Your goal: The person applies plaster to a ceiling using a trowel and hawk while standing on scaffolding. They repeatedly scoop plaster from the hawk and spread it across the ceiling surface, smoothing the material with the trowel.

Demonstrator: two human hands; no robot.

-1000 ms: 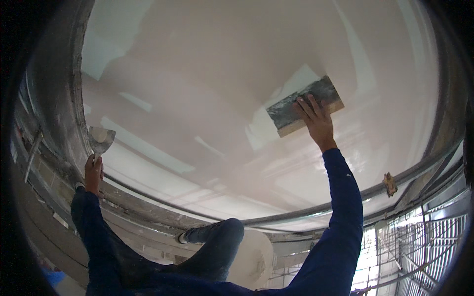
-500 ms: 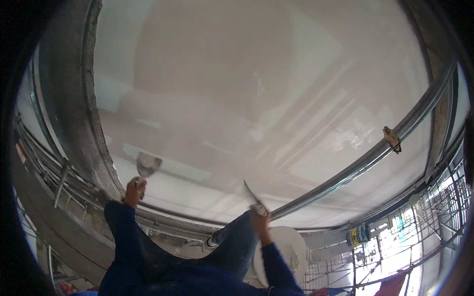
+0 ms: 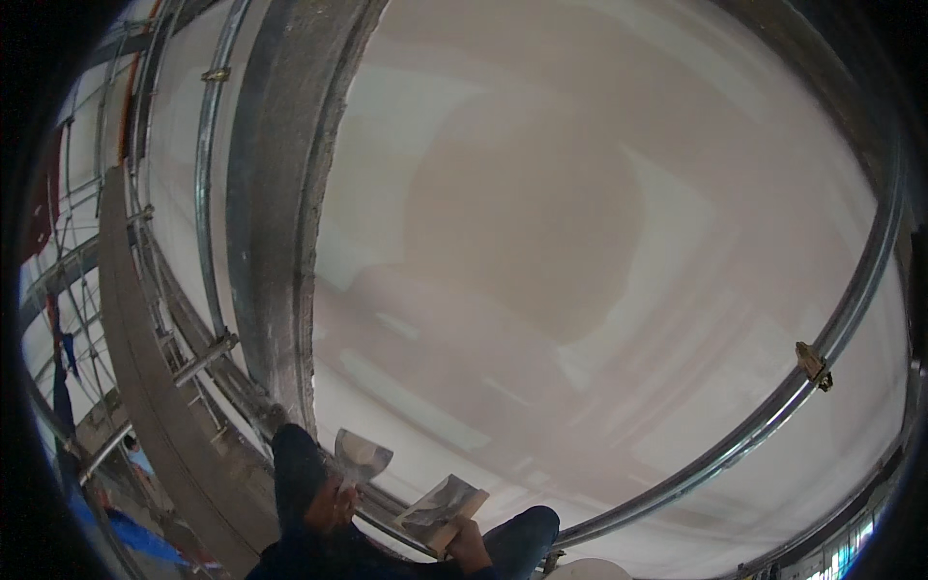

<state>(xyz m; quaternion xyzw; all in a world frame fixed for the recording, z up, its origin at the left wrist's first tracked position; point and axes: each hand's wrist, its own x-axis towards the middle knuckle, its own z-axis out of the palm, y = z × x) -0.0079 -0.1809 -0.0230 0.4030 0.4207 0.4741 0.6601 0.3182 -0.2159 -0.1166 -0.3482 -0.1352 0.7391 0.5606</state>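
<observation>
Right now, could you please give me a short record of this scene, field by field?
Place: scaffold beside a smooth pale plastered wall
Left hand: holds a putty knife, blade up, smeared with plaster
Right hand: holds a trowel, its face smeared grey
Tools: side by side, low in view; cannot tell if they touch
Pipe: metal scaffold tube across the wall, with a clamp
Column: rough grey edge left of the wall

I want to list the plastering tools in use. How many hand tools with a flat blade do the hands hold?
2. A putty knife with a wide blade is in the left hand. A rectangular trowel smeared with plaster is in the right hand. Others may be hidden below the frame.
</observation>
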